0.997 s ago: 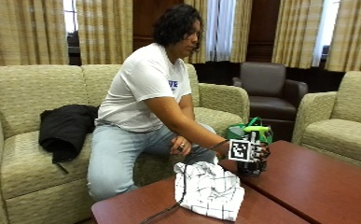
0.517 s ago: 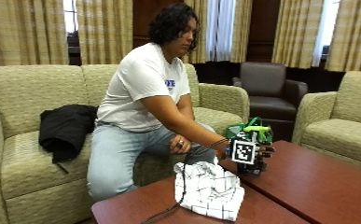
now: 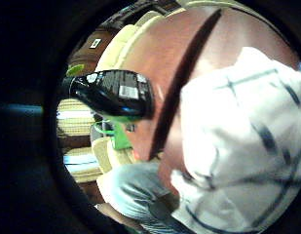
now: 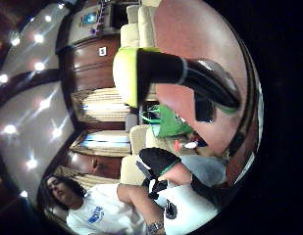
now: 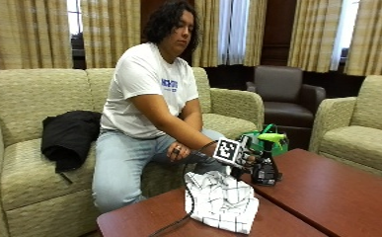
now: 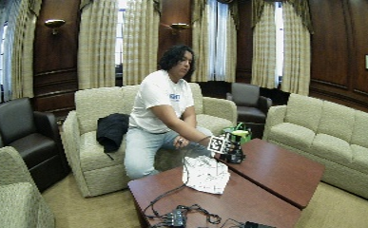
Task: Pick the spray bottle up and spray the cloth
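A black spray bottle (image 5: 267, 169) with a yellow-green trigger head stands upright at the edge of the right-hand table, and also shows in the wide view (image 6: 235, 153). My gloved right hand (image 5: 242, 169) hovers just left of it, with the palm facing the bottle. Both palm views show the bottle (image 3: 116, 92) (image 4: 190, 78) close by, with bare table around it. One black-gloved digit (image 4: 158, 164) shows apart from the bottle. A white cloth (image 5: 220, 202) (image 3: 237, 146) with dark grid lines lies crumpled on the near table, below and left of the hand.
Two wooden tables (image 5: 335, 197) meet at a dark seam beside the bottle. A green bag (image 5: 255, 136) sits behind the bottle. The bare left hand (image 5: 177, 150) rests on the knee. Cables and a small device (image 6: 177, 216) lie at the near table's front.
The outside camera has shifted a little. The gloved hand stays beside the bottle, now showing slightly more to its left. The bottle and the cloth have not moved.
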Tool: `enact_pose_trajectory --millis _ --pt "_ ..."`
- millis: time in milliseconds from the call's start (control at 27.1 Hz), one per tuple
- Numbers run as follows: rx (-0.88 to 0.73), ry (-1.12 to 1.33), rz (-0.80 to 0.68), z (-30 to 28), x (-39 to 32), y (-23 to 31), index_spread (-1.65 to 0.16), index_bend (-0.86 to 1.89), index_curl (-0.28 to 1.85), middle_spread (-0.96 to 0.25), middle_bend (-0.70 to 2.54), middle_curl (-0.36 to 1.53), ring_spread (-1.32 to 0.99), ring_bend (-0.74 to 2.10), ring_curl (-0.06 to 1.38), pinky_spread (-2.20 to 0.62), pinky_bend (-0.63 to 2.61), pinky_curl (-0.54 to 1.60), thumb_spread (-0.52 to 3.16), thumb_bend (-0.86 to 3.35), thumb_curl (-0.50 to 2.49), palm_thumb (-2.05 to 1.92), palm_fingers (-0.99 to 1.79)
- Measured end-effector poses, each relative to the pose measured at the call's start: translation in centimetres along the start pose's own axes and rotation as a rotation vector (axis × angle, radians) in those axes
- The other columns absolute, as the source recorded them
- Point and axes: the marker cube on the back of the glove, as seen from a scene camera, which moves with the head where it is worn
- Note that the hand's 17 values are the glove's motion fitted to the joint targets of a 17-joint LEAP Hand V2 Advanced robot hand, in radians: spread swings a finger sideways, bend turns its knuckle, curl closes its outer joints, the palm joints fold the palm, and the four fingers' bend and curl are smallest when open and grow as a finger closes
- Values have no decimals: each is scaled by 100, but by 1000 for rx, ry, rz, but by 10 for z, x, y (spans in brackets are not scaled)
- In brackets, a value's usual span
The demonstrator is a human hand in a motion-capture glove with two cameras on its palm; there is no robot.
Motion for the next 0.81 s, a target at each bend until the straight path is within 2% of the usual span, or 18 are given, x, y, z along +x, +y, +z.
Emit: enact_pose_trajectory --millis 295,554,812 --pt "-116 77 -31 -41 -2 75 -44 10 19 -18 19 32 -16 28 31 20 38 35 78 -4 41 43 -7" --pt "-75 122 -121 -96 11 127 -43 15 20 -20 24 33 -16 32 31 20 36 34 80 -5 39 38 9" --pt "-138 434 -159 -141 35 180 -44 17 23 -21 23 34 -15 31 31 20 33 33 82 -4 37 36 13"
